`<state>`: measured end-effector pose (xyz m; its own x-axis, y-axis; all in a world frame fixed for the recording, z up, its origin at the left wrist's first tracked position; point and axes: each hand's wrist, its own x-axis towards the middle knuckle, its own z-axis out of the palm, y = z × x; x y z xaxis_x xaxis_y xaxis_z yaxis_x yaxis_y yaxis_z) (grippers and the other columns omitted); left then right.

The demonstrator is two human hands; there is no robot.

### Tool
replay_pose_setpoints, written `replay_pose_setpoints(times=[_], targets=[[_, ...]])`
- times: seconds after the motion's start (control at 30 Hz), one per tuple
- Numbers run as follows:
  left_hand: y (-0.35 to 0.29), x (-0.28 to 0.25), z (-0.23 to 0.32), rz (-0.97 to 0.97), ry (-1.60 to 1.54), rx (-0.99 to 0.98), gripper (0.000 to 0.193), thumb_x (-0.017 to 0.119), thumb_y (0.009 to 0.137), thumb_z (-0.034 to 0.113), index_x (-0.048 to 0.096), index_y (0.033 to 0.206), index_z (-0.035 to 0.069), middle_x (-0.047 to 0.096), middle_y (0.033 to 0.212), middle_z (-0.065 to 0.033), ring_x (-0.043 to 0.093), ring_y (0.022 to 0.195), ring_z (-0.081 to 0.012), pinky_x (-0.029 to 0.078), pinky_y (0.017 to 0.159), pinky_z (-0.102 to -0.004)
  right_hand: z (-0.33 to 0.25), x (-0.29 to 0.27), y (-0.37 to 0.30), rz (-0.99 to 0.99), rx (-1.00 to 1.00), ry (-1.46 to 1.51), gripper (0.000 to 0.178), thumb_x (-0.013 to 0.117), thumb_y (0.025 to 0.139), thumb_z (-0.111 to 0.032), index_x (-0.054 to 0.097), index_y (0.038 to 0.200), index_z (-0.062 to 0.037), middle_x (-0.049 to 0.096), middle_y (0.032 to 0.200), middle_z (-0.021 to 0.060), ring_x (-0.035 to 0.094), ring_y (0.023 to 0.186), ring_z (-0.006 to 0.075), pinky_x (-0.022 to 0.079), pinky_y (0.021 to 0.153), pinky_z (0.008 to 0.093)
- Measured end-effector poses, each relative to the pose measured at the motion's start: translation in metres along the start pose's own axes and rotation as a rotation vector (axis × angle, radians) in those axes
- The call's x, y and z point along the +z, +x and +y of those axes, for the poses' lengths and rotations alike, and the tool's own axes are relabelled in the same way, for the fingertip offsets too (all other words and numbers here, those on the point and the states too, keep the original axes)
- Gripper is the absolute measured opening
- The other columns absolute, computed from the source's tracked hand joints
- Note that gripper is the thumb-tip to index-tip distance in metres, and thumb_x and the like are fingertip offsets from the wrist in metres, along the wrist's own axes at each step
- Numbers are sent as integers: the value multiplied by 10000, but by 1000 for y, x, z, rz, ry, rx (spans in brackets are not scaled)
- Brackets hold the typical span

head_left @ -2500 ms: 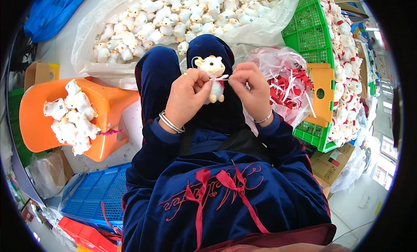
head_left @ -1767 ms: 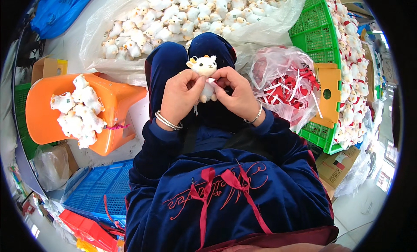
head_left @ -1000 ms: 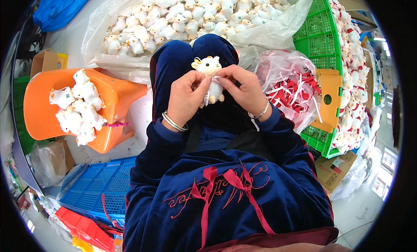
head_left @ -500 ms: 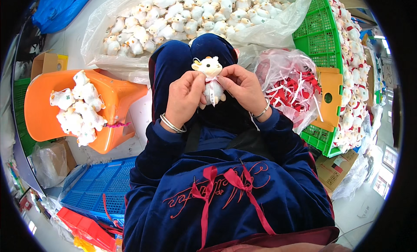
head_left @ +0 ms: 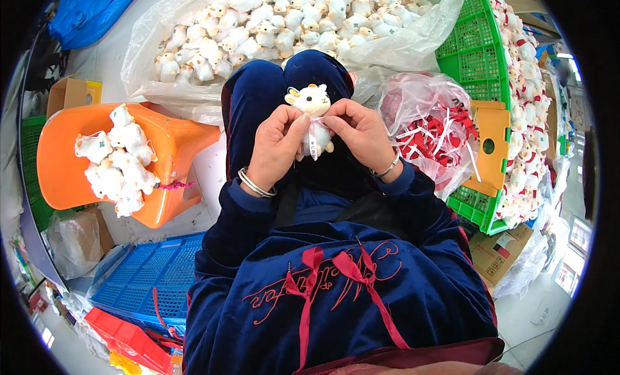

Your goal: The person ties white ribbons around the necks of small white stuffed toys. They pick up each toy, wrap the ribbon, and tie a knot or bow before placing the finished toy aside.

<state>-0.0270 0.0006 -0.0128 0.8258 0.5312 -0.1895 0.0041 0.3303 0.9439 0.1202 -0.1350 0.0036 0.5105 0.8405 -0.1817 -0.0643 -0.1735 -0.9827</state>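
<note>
A small white plush sheep [head_left: 309, 101] with tan horns and dark eyes sits upright over my lap, facing right. Around its neck runs a pale pink-white printed ribbon [head_left: 313, 141], one tail hanging down its belly. My left hand [head_left: 278, 145] is closed in a pinch on the ribbon at the toy's left side, its fingers also against the body. From the other side, thumb and forefinger of my right hand [head_left: 363, 136] pinch the ribbon close to the neck. The fingers cover the knot area, so I cannot tell how it is tied.
Ahead lies a large clear bag of white plush toys [head_left: 258, 32]. Several more rest on an orange stool [head_left: 58, 145] at left. To the right are a bag of red and white ribbons [head_left: 433, 133] and a green crate [head_left: 475, 58] beside ribboned toys. A blue crate [head_left: 148, 275] stands lower left.
Both hands have shifted very slightly at the sheep's neck, with the fingers drawn closer round the ribbon. The hanging tail has turned a little, showing more of its print.
</note>
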Motion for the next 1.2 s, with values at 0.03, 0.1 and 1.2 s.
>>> replay_pose_setpoints(times=[0.03,0.1,1.2], targets=[[0,-1,-2,3,11,9,175,619,1050,184,633,957,37,623,749,24,525,570,-15,418,508,-186,0,1,0,-3,0,6,111,685,991,-105,685,1019,3,682,899,6,597,803,64,501,731,227],[1,-2,-4,8,32,26,202,607,1058,201,635,946,35,625,749,19,525,561,-22,424,509,-191,1,1,0,-9,1,17,108,683,991,-103,678,1012,2,674,889,2,591,793,61,498,725,227],[5,-2,8,40,88,-103,194,718,981,182,707,965,-11,646,727,14,538,586,-24,421,531,-186,3,-4,3,-68,17,32,125,670,997,-120,669,1019,3,666,882,-4,583,794,50,495,709,225]])
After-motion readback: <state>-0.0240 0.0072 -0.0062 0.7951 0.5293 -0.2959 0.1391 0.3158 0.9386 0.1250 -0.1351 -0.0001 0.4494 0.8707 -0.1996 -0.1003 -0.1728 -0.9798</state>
